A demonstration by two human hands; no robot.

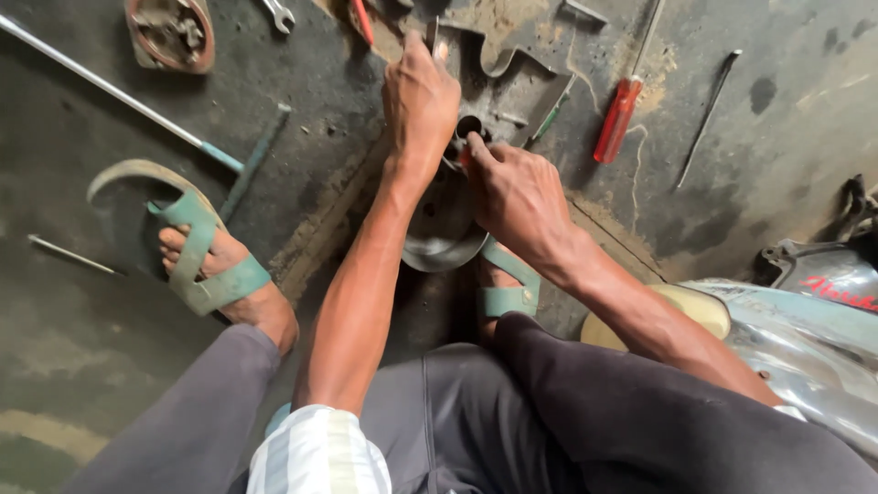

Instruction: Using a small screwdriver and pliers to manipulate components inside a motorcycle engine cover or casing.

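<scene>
The round metal part [444, 220] lies on the dirty concrete floor [73, 348] between the person's sandalled feet, with the right hand [517, 197] resting on its right side, fingers pinched around a small reddish piece at the hub, and the left hand [419, 101] closed over the part's far edge, gripping a thin tool whose tip barely shows. Just left of the part sits the green sandal [197, 261]. Beyond the part, to its right, lies a red-handled screwdriver [620, 114]; beyond it to the left lie a long metal rod [110, 90] and a rusty round housing [171, 34].
</scene>
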